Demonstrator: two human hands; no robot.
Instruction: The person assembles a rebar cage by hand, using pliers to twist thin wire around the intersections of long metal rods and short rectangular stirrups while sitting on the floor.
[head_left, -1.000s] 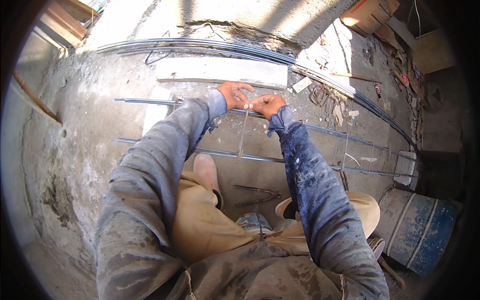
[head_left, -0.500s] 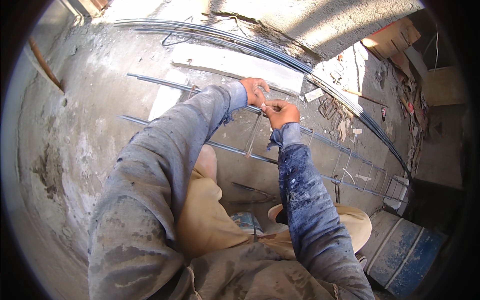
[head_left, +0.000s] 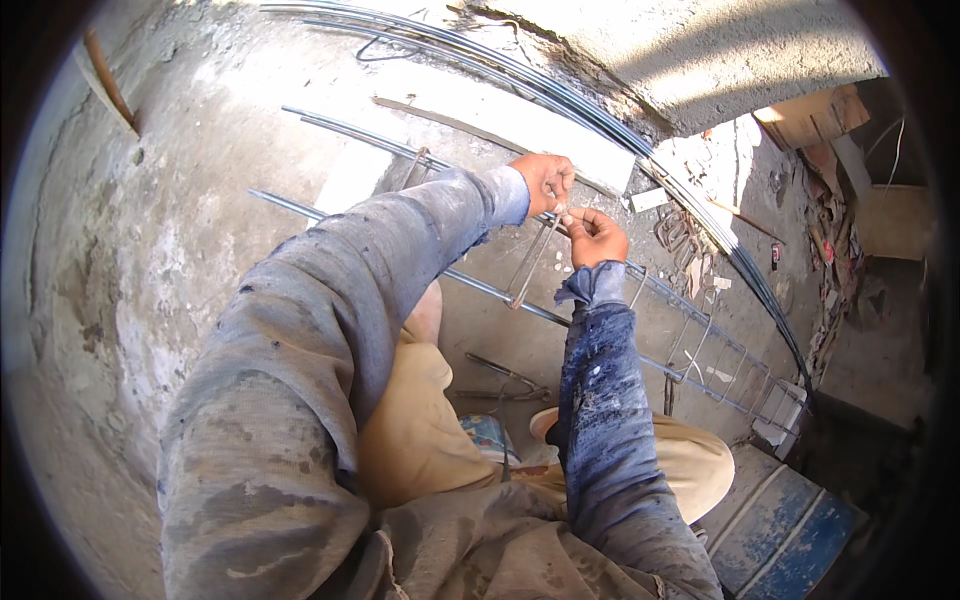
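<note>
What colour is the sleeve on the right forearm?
Dark blue sleeve, speckled with pale dust, in the head view.

Dull grey steel is seen in the rebar cage (head_left: 640, 290) and in the thin stirrup (head_left: 528, 268) at the centre. Rough, dusty matt concrete makes up the floor (head_left: 180, 200). A darker, faintly shiny bundle of steel rods (head_left: 560, 95) is laid at 1 o'clock. Coarse, stained cloth covers both sleeves (head_left: 330, 330). Chipped blue-painted wood is shown by the plank (head_left: 790, 525) at 4 o'clock.
</note>
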